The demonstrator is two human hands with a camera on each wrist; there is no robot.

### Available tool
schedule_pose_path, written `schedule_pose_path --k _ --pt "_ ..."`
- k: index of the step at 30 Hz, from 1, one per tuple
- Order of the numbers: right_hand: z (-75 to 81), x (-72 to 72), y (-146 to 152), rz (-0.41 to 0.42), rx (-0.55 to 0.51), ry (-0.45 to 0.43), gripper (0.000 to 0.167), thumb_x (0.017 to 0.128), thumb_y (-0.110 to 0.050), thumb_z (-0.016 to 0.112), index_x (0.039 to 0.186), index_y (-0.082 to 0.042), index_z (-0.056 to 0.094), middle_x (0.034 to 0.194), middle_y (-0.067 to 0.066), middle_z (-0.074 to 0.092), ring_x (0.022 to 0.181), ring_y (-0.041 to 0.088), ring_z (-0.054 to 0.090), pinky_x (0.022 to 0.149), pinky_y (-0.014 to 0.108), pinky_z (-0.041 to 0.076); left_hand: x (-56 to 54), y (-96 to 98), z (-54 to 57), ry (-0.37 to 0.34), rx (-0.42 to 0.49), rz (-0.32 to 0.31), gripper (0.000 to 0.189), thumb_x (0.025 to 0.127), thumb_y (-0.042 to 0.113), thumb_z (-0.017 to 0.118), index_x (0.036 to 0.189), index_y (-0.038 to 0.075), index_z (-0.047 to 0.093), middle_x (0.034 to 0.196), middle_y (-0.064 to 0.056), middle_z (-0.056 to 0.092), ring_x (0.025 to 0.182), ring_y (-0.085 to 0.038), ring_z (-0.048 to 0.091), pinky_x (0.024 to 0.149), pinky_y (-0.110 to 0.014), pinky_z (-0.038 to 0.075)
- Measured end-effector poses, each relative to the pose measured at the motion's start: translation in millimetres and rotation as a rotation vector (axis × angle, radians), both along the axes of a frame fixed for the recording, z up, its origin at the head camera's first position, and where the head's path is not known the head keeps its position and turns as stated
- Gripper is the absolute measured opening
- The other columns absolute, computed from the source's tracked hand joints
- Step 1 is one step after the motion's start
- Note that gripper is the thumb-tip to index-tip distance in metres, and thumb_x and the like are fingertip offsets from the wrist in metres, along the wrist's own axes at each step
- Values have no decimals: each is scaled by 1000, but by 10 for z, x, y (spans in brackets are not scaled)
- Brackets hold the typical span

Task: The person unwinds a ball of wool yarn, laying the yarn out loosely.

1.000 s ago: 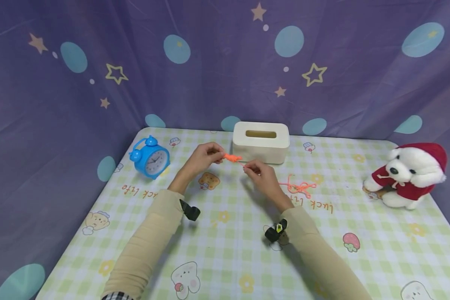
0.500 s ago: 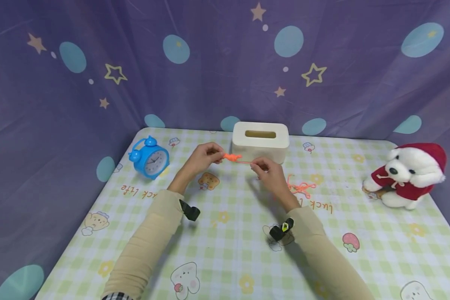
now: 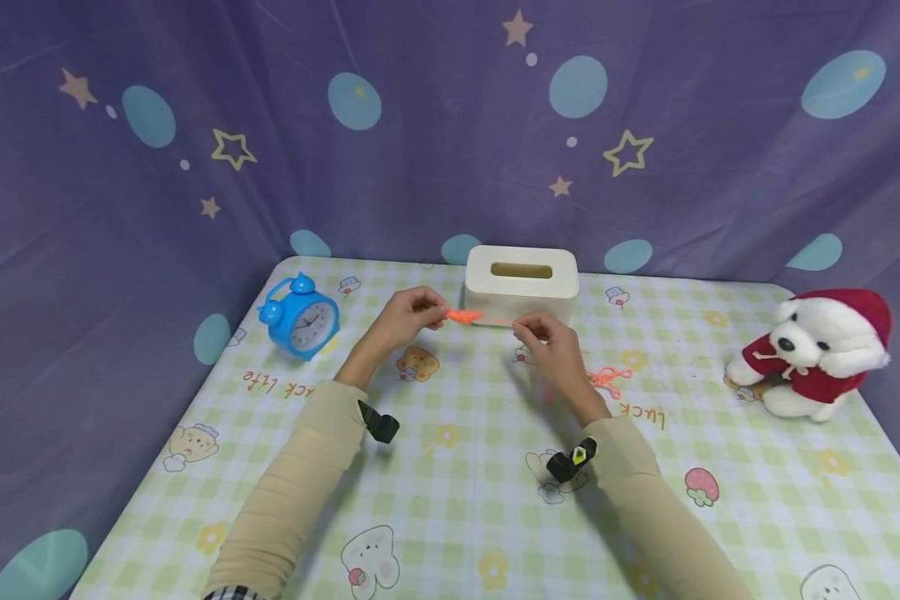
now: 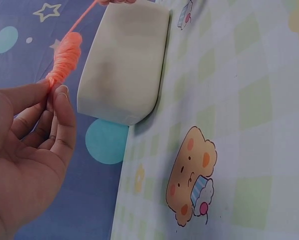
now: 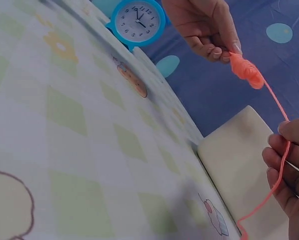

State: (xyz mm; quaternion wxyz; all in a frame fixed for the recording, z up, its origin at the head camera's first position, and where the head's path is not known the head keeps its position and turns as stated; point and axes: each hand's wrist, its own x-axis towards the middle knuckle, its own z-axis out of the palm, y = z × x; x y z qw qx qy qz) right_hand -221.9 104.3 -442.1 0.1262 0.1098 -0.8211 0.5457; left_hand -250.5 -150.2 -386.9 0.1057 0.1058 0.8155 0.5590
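A small wound bundle of orange yarn (image 4: 68,57) is pinched at one end between the thumb and fingers of my left hand (image 3: 411,318). From its other end a single strand of yarn (image 5: 274,97) runs taut to my right hand (image 3: 551,346), which pinches it between thumb and finger. Below that pinch the strand hangs slack in the right wrist view. Both hands are raised above the table, in front of a cream tissue box (image 3: 521,283). A loose tangle of orange yarn (image 3: 610,379) lies on the table, partly hidden behind my right wrist.
A blue alarm clock (image 3: 300,317) stands at the table's back left. On the right sits a white plush dog (image 3: 810,350) in a red hat and clothes. A checked tablecloth (image 3: 450,517) covers the table, and a purple curtain (image 3: 450,150) hangs behind.
My right hand has moved right, away from the bundle, and the strand between the hands has lengthened. The left hand has stayed nearly still.
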Motion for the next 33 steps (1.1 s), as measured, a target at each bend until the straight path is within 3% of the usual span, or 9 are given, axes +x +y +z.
schedule_pose_path --k 6,13,20,25,28,33 --pt "7 -1 43 -18 -14 -17 15 92 -21 66 94 -6 69 91 9 69 80 14 61 73 18 49 12 2 -1 0 -8 1 18 97 21 58 104 6 64 105 -21 63 99 -37 61 83 -32 56" --pt "-7 -4 120 -49 -7 -24 17 92 -23 66 95 -7 69 92 8 69 80 14 61 70 16 48 9 -1 6 -4 9 7 16 97 18 58 104 4 63 104 -19 63 98 -37 61 92 -50 51" --pt "-36 -8 220 -44 11 20 17 92 -23 66 96 -7 69 92 8 70 79 12 62 70 13 47 16 -3 35 14 -3 -14 17 97 20 59 103 5 63 96 -11 64 93 -32 63 79 -30 55" --pt "-46 11 270 -49 19 6 16 92 -23 66 96 -7 69 92 7 70 79 10 62 70 14 48 -14 -6 -3 31 -3 -23 16 96 21 60 101 6 64 91 -6 65 84 -21 63 79 -37 55" --pt "-42 25 302 -59 21 -26 16 92 -24 66 96 -8 69 92 6 70 79 7 61 68 15 47 -9 -2 -3 32 5 -17 16 96 20 60 101 5 63 92 -9 65 87 -25 63 84 -43 54" --pt "-26 46 345 -69 27 -36 16 93 -23 65 98 -9 68 94 6 70 80 8 61 68 14 47 5 1 1 35 1 -15 17 96 20 60 103 5 63 95 -13 65 86 -23 64 82 -34 56"
